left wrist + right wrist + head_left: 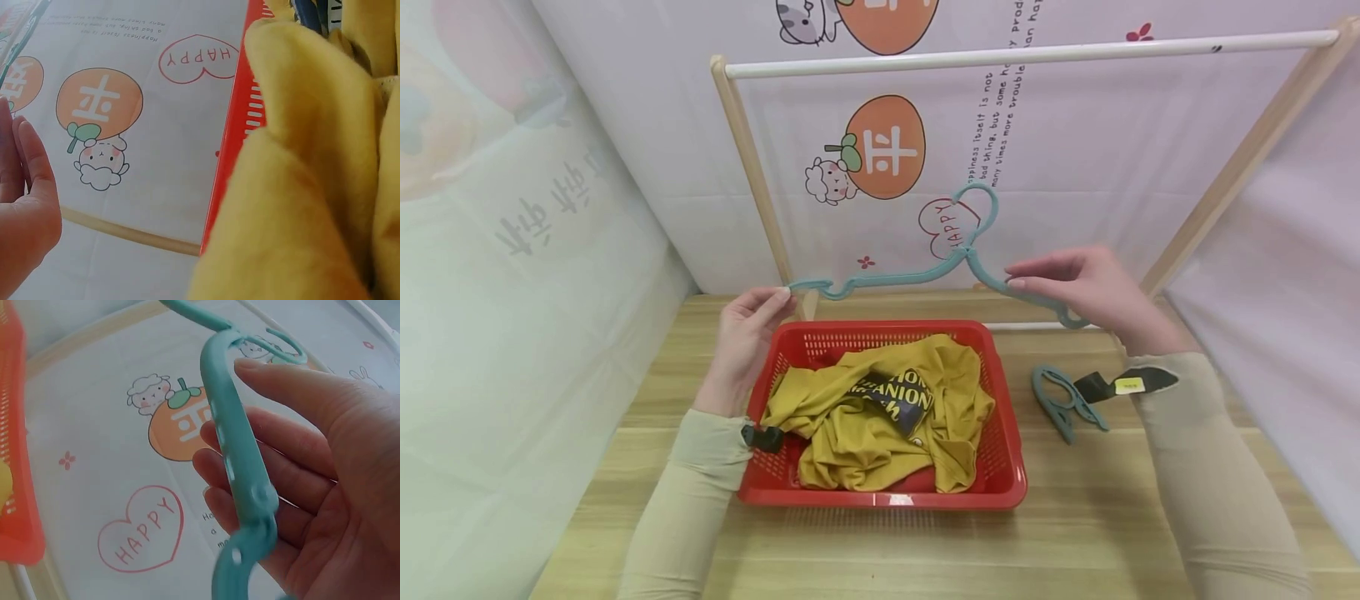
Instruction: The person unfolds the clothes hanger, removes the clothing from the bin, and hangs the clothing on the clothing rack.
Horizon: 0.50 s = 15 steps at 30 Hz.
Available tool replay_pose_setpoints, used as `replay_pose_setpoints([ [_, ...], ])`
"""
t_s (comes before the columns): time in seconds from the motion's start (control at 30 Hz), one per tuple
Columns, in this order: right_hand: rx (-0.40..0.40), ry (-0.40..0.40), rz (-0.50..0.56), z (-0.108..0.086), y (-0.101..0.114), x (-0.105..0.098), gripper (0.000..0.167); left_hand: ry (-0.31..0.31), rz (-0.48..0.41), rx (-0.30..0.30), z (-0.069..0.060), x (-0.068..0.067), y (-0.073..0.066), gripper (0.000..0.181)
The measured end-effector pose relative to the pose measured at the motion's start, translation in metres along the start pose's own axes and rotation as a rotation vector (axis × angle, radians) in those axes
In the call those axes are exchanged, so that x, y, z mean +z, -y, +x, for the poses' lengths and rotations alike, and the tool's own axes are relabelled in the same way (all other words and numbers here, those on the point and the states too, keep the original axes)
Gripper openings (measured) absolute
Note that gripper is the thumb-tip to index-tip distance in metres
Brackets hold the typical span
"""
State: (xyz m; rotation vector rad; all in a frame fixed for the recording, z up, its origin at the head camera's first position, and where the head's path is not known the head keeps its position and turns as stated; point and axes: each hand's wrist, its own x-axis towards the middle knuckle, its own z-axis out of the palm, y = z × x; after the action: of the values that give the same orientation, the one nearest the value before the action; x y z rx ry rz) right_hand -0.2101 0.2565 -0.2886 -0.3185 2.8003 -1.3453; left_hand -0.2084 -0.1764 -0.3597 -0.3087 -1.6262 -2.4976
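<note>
head view: left hand [747, 327] pinches hanger [902, 278], right hand [1097, 292] curled round it (red basket [820, 498] near)

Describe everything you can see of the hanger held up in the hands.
The teal hanger looks like plastic: slim arms with a dip near each end, slots and a joint showing on the right arm, and a curved hook on top. It is spread out, hook upward, clear of the white rod, with no garment on it. The left hand pinches its left tip; the right hand holds its right arm.
</note>
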Motion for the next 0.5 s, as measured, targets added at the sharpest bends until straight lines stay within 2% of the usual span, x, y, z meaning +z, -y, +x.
replay_pose_setpoints([
  [0.17, -0.067, 0.006, 0.029, 0.007, 0.008, 0.012, 0.041, 0.004, -0.003, -0.001, -0.001, 0.004, 0.003, 0.033],
  [0.5, -0.081, -0.007, 0.095, 0.015, 0.023, 0.03, 0.046, 0.014, 0.0, -0.017, -0.001, 0.007, 0.007, 0.032],
])
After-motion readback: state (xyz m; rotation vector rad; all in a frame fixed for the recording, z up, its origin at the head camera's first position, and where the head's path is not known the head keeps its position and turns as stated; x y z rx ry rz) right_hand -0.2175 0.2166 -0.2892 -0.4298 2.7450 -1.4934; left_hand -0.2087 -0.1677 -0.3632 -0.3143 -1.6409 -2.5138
